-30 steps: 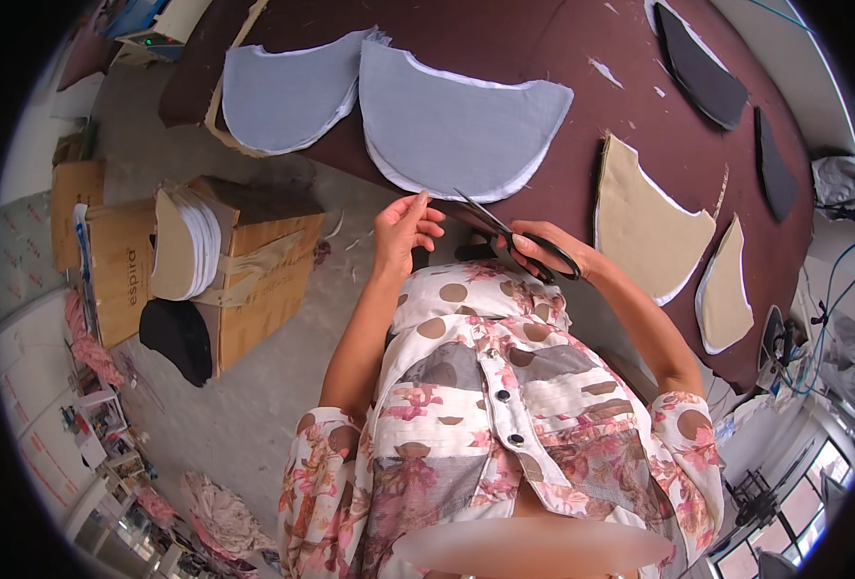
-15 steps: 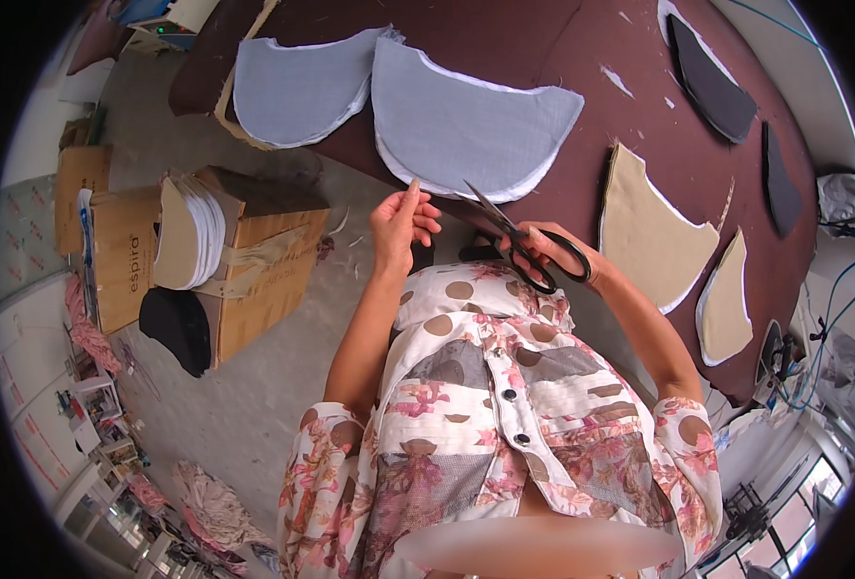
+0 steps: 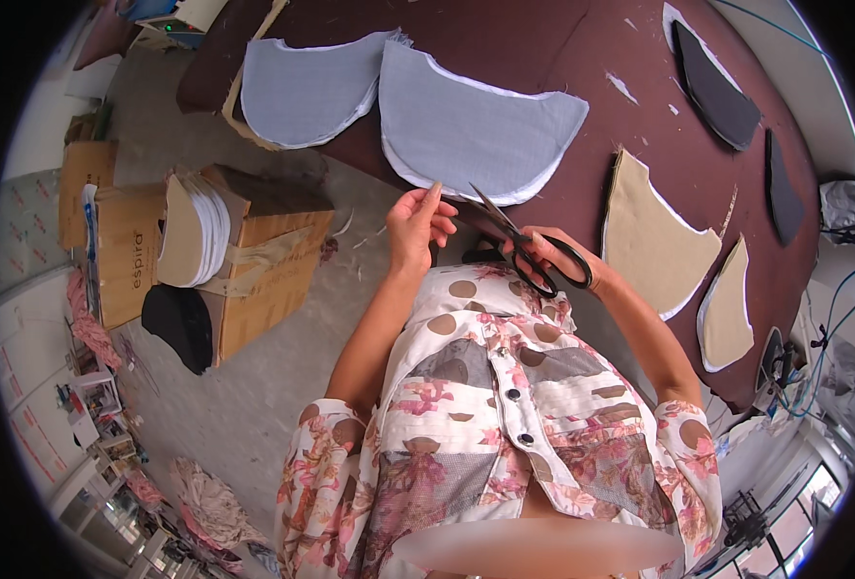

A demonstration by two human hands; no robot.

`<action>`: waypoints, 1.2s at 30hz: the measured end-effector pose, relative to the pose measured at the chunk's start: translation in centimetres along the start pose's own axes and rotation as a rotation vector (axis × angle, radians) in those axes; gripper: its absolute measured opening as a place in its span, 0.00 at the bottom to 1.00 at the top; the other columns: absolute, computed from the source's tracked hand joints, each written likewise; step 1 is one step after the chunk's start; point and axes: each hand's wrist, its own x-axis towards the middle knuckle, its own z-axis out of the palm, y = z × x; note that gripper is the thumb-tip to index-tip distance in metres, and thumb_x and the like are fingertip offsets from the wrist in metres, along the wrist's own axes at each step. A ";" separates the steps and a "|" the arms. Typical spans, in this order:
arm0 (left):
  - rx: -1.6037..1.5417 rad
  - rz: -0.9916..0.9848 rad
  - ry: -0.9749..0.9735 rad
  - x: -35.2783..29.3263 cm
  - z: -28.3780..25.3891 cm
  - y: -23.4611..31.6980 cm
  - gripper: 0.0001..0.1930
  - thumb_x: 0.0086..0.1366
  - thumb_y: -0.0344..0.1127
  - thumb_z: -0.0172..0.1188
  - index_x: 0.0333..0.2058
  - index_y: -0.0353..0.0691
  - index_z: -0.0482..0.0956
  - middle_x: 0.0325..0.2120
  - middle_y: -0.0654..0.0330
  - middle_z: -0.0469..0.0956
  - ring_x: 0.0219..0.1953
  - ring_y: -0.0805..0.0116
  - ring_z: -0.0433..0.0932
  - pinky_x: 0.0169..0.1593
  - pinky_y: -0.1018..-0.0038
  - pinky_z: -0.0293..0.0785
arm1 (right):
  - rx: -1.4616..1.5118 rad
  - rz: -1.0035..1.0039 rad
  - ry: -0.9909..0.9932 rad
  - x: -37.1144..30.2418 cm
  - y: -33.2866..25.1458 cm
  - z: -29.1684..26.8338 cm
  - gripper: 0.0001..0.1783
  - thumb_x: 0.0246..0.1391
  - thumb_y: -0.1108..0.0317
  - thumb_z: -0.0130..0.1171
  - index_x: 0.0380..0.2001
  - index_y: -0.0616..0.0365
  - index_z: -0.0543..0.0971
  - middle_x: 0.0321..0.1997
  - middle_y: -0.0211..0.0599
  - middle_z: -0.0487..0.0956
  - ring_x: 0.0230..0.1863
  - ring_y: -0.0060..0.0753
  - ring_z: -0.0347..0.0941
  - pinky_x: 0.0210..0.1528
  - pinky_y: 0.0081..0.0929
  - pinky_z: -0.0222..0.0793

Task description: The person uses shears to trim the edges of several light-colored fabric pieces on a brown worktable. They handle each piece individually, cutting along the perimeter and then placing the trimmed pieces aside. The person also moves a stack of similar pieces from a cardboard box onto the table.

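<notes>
Standing beside a cardboard box (image 3: 278, 265) on grey floor (image 3: 273, 381), before a maroon counter (image 3: 553, 53); holding the left hand (image 3: 414, 226) curled near the lower edge of a grey panel (image 3: 480, 125), cannot tell if pinching anything; clamping the right hand (image 3: 551, 248) on scissors (image 3: 518, 234), slanting lengthwise, tips pointing forward-left at the panel.

The maroon table (image 3: 533, 58) bears blue, beige and black panels (image 3: 480, 125), seemingly scraps (image 3: 622, 89) too.

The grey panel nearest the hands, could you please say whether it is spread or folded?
Spread: the grey panel shows its broad curved shape on the table, no fold visible.
</notes>
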 end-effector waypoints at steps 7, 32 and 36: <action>-0.043 -0.085 -0.078 -0.5 0.7 1.4 0.15 0.61 0.43 0.58 0.34 0.35 0.72 0.23 0.54 0.78 0.16 0.76 0.74 0.13 0.84 0.65 | -0.007 -0.045 0.002 0.1 -0.2 -0.1 0.30 0.61 0.43 0.38 0.40 0.63 0.72 0.22 0.27 0.70 0.19 0.15 0.64 0.23 0.15 0.59; -0.050 -0.021 -0.014 0.6 -0.7 -0.1 0.10 0.63 0.38 0.55 0.31 0.37 0.68 0.21 0.57 0.76 0.14 0.77 0.72 0.13 0.84 0.62 | -0.294 0.126 -0.027 4.0 -0.7 0.3 0.34 0.59 0.39 0.38 0.42 0.65 0.71 0.20 0.29 0.67 0.21 0.21 0.63 0.26 0.22 0.61; 0.006 0.033 -0.021 0.8 -0.7 0.0 0.09 0.65 0.36 0.52 0.31 0.36 0.67 0.21 0.57 0.76 0.14 0.77 0.71 0.12 0.84 0.61 | -0.380 0.177 -0.025 5.8 -1.5 0.8 0.34 0.58 0.38 0.38 0.44 0.64 0.70 0.21 0.27 0.66 0.22 0.19 0.62 0.24 0.20 0.58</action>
